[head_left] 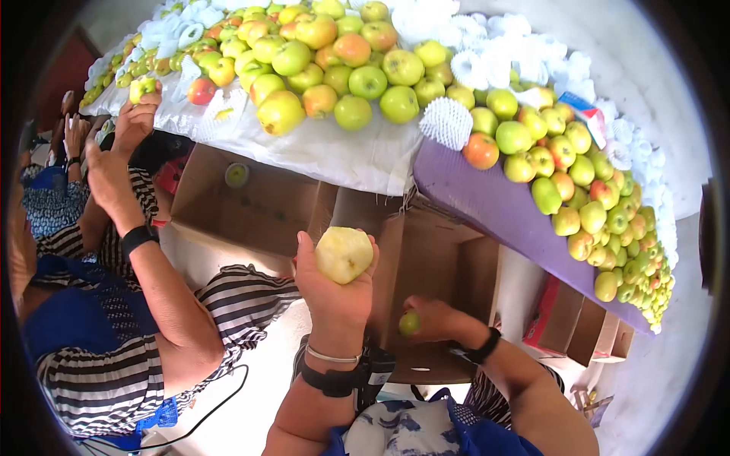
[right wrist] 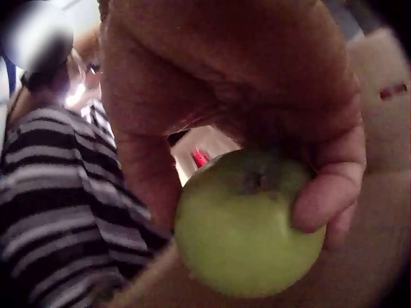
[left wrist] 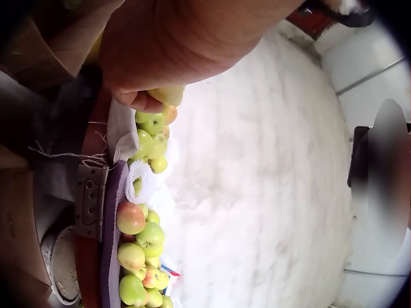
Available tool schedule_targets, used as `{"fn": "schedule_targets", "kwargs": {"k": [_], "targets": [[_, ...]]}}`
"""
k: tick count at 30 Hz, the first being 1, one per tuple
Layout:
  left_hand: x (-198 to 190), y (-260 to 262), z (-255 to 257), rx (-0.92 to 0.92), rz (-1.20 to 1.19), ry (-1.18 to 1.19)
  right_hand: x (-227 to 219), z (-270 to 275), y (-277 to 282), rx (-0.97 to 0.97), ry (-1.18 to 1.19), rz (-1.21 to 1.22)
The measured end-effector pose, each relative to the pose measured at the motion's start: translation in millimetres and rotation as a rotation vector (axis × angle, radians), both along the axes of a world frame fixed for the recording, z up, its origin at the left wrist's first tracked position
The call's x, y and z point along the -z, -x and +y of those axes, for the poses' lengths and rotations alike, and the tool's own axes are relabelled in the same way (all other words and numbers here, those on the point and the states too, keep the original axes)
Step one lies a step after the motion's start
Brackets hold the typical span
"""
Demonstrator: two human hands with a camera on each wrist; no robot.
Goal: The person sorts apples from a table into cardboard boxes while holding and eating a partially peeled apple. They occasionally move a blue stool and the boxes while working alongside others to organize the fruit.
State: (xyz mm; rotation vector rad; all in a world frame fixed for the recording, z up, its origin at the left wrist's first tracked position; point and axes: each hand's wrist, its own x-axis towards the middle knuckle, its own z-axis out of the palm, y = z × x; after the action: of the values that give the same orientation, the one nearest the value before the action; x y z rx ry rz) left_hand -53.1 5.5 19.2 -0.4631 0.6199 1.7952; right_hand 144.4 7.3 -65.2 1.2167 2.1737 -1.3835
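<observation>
My left hand [head_left: 331, 302] is raised palm up and grips a peeled, pale yellow apple [head_left: 344, 255], fingers and thumb around its sides. In the left wrist view only a sliver of the peeled apple [left wrist: 168, 95] shows past the hand [left wrist: 180, 45]. Lower and to the right, my right hand [head_left: 439, 320] pinches an unpeeled green apple [head_left: 410, 324] over an open cardboard box [head_left: 445, 266]. The right wrist view shows that green apple [right wrist: 247, 224] between thumb and fingertips, one end with a dark hollow facing up.
Heaps of green and red apples [head_left: 353, 76] cover the white-draped table [head_left: 342, 163] and purple padded ledge [head_left: 471, 190]. White foam nets [head_left: 446, 124] lie among them. Another cardboard box [head_left: 251, 205] stands below. At left, a person in stripes [head_left: 182, 357] holds an apple [head_left: 142, 90].
</observation>
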Motion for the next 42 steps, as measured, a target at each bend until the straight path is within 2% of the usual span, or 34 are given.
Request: {"fn": "schedule_targets", "kwargs": {"k": [3, 5, 8, 10, 12, 15, 18, 21, 25, 30, 33, 35, 38, 39, 41, 42], "targets": [[-2.5, 4.8, -1.7, -0.053, -0.018, -0.006, -88.5, 31.1, -2.2, 0.007, -0.229, 0.295], [-1.5, 5.6, -2.3, -0.055, -0.03, -0.006, -132.0, 53.2, 8.5, 0.039, -0.431, 0.436], [-2.5, 3.1, -1.9, -0.052, -0.034, -0.011, -155.0, 90.5, 42.9, 0.1, -0.733, 0.479], [-1.6, 0.9, 0.3, -0.046, -0.035, -0.021, -156.4, 116.0, 73.0, 0.109, -0.843, 0.388], [1.2, 0.9, 1.1, -0.043, -0.038, -0.03, -138.1, 143.3, 99.3, 0.122, -0.989, 0.321], [-6.2, 2.4, -0.8, -0.065, -0.032, -0.024, -120.1, 170.2, 126.9, 0.183, -1.051, 0.165], [-1.9, 5.4, -0.4, -0.079, -0.038, -0.066, -107.8, 185.4, 135.3, 0.108, -1.005, 0.039], [-0.8, 8.6, -1.4, -0.026, -0.029, -0.129, -89.4, 195.1, 136.7, 0.064, -1.107, 0.043], [-1.6, 9.0, -0.6, -0.004, -0.04, -0.155, -89.2, 193.8, 127.9, 0.12, -1.081, 0.116], [-4.9, 11.7, -2.6, 0.052, -0.027, -0.228, -113.3, 164.5, 108.0, 0.238, -1.07, 0.293], [-10.5, 9.1, -5.6, 0.092, -0.048, -0.469, -153.2, 105.5, 85.0, 0.437, -0.622, 0.498], [-29.7, 0.3, -11.6, 0.072, -0.019, -0.489, -172.0, 55.7, 69.2, 0.589, -0.269, 0.721], [-55.7, -20.8, -29.5, 0.106, 0.014, -0.535, -182.0, -6.1, 48.7, 0.487, -0.351, 0.958], [-62.5, -28.1, -36.3, 0.126, 0.024, -0.554, -190.0, -18.0, 41.4, 0.465, -0.494, 0.982], [-61.2, -38.9, -54.0, 0.29, 0.05, -0.683, -205.2, -46.3, 23.1, 0.423, -0.769, 0.989], [-64.2, -45.8, -64.8, 0.371, 0.06, -0.744, -214.8, -60.0, 14.2, 0.471, -0.719, 1.024]]}}
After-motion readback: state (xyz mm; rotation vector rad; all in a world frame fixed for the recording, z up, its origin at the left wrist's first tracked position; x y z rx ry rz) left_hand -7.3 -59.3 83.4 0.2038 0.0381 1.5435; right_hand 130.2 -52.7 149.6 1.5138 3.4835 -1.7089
